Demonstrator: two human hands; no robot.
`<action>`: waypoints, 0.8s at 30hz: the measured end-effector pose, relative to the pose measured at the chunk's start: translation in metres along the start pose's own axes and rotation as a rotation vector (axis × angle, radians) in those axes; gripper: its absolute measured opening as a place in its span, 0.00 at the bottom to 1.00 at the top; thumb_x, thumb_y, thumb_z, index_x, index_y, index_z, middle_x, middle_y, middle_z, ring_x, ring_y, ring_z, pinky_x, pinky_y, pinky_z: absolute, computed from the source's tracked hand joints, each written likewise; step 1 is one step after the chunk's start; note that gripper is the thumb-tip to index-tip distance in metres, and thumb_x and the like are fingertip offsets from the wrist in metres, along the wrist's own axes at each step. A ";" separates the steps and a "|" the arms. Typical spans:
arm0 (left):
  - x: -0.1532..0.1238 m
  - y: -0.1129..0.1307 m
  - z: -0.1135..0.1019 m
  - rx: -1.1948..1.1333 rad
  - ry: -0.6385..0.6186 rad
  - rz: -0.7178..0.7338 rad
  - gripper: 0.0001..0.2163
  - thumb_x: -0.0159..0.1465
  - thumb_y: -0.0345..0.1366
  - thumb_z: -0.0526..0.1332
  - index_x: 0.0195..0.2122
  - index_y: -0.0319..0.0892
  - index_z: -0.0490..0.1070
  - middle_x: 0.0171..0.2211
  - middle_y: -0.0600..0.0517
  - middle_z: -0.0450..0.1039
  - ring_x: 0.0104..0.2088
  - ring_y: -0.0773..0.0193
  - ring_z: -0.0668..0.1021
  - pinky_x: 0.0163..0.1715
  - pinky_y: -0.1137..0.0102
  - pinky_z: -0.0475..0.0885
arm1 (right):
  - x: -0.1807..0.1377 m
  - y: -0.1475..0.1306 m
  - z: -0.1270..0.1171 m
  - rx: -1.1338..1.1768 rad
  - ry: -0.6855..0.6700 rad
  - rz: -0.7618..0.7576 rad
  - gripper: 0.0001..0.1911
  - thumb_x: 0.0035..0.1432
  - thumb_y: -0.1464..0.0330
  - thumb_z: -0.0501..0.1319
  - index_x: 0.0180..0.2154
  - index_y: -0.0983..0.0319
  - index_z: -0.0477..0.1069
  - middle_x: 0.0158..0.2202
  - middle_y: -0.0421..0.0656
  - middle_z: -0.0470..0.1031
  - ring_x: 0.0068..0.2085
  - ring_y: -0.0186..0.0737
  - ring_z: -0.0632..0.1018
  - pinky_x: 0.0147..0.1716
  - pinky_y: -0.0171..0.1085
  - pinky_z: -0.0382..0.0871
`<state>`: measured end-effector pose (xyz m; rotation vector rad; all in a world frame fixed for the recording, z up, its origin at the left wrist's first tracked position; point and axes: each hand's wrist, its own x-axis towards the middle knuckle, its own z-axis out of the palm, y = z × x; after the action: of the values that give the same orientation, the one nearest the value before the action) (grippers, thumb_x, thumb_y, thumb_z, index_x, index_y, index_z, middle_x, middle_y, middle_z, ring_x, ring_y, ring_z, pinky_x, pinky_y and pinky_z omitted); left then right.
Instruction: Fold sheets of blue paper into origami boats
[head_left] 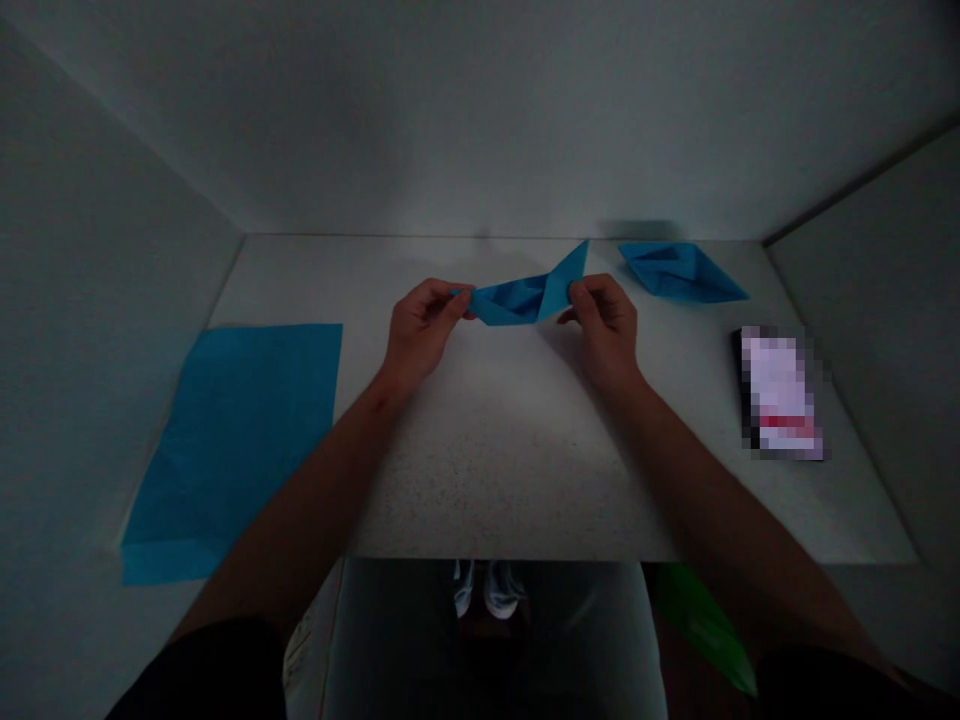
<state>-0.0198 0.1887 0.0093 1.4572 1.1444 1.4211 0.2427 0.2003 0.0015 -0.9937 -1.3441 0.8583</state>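
Note:
Between my hands is a blue folded paper boat [511, 300], held above the white tabletop. My left hand [424, 325] pinches its left tip between thumb and fingers. At the other end, the thumb and fingers of my right hand [606, 325] grip the paper near the raised right point. That right end stands up taller than the left, and the middle shows an open hollow with folds. Another blue paper boat [682, 272] rests at the back right of the table, just beyond my right hand and apart from it.
Blue paper sheets [244, 430] lie at the table's left, reaching past its front edge. A phone [780, 390] with a blurred-out screen lies at the right. Walls enclose the white table [510, 480] at the back and sides. Something green [705, 620] is below the front edge.

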 end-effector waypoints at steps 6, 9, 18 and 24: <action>0.005 -0.009 0.000 -0.017 0.079 0.011 0.28 0.68 0.70 0.69 0.44 0.48 0.73 0.37 0.52 0.83 0.36 0.61 0.88 0.42 0.64 0.86 | 0.005 0.014 -0.001 0.041 0.099 0.023 0.29 0.65 0.35 0.70 0.40 0.52 0.69 0.33 0.36 0.76 0.35 0.38 0.84 0.32 0.36 0.81; 0.006 -0.012 -0.004 -0.034 0.088 0.027 0.29 0.66 0.70 0.70 0.44 0.48 0.73 0.36 0.53 0.81 0.35 0.62 0.86 0.40 0.66 0.85 | 0.005 0.013 -0.001 0.024 0.035 0.000 0.29 0.65 0.36 0.70 0.41 0.52 0.66 0.31 0.35 0.75 0.34 0.38 0.85 0.30 0.36 0.80; -0.005 0.008 -0.003 0.043 -0.180 -0.031 0.18 0.60 0.55 0.82 0.36 0.47 0.84 0.32 0.52 0.83 0.36 0.57 0.86 0.34 0.65 0.82 | -0.006 -0.005 0.006 0.077 -0.165 0.020 0.30 0.53 0.44 0.83 0.39 0.54 0.72 0.30 0.34 0.76 0.32 0.38 0.82 0.28 0.36 0.78; -0.008 0.008 -0.003 0.064 -0.179 -0.063 0.22 0.66 0.59 0.76 0.29 0.45 0.83 0.29 0.51 0.83 0.34 0.57 0.87 0.36 0.65 0.83 | -0.009 -0.017 0.004 -0.065 -0.218 0.047 0.28 0.56 0.42 0.80 0.30 0.57 0.76 0.26 0.37 0.75 0.27 0.37 0.75 0.27 0.38 0.74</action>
<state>-0.0222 0.1787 0.0146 1.5458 1.1208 1.1949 0.2371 0.1856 0.0136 -1.0078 -1.5462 0.9858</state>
